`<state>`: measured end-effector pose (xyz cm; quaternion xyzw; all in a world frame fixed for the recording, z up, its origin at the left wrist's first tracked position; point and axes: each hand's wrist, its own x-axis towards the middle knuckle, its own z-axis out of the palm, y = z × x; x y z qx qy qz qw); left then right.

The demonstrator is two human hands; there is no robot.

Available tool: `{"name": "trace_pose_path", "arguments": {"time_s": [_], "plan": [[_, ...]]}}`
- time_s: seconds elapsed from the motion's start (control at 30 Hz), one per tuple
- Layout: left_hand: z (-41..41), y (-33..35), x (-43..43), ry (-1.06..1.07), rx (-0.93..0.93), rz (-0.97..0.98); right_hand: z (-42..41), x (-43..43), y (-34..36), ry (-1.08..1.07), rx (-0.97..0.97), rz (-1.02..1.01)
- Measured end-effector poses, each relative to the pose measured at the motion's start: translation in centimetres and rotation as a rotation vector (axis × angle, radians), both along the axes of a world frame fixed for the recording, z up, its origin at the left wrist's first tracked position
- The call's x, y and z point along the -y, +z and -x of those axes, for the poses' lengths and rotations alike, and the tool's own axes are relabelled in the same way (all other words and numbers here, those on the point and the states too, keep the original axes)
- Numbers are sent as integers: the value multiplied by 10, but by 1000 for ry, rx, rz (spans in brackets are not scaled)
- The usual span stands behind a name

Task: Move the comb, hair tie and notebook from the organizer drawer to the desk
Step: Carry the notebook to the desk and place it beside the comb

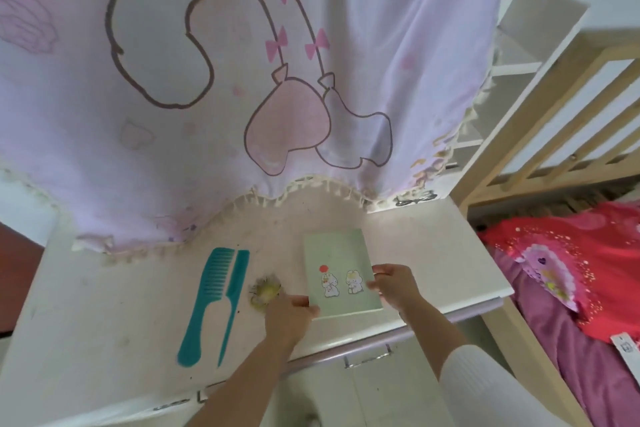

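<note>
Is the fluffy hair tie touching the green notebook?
Apart. In the head view, bare desk and the left hand lie between the hair tie and the notebook.

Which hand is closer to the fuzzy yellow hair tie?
The left hand. It sits right beside the hair tie, gripping the notebook at its near-left corner. The right hand holds the notebook's far side.

on white desk top (pixel 104 305) | left: two teal plastic combs (pixel 214 298) | middle: yellow-green fuzzy hair tie (pixel 265 290) | right: pale green rectangular notebook (pixel 341 274)
</note>
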<state>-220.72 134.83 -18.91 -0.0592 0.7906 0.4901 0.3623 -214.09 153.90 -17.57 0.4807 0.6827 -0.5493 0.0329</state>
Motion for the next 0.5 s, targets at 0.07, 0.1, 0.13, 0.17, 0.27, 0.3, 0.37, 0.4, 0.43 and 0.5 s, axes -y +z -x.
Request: {"name": "trace_pose_path", "arguments": {"time_s": [0.07,0.1,0.13,0.17,0.27,0.3,0.37,0.4,0.43,0.5], "plan": [[7,-8,-11,-6,-15,19,12,-9,-7,32,39,-32],[10,-12,-16,-14,-27,34,18,-12,-9,40,55,-45],[12,-15,-19,-24,-37,57,22,-15,-11,43,70,-58],[14,-17,-22,-30,-45,74,25,-17,-12,44,79,-69],[16,-22,-30,-29,-67,109,32,-20,-16,53,110,-73],[16,-24,-32,-26,-80,116,34,-21,-17,59,121,-75],[16,-27,-37,-29,-102,142,35,-21,-21,73,152,-95],[17,-26,-38,-36,-112,154,35,-20,-22,78,169,-106],[18,-26,-39,-44,-119,158,35,-19,-24,84,179,-123],[19,-25,-38,-75,-137,165,33,-15,-26,104,200,-146]]}}
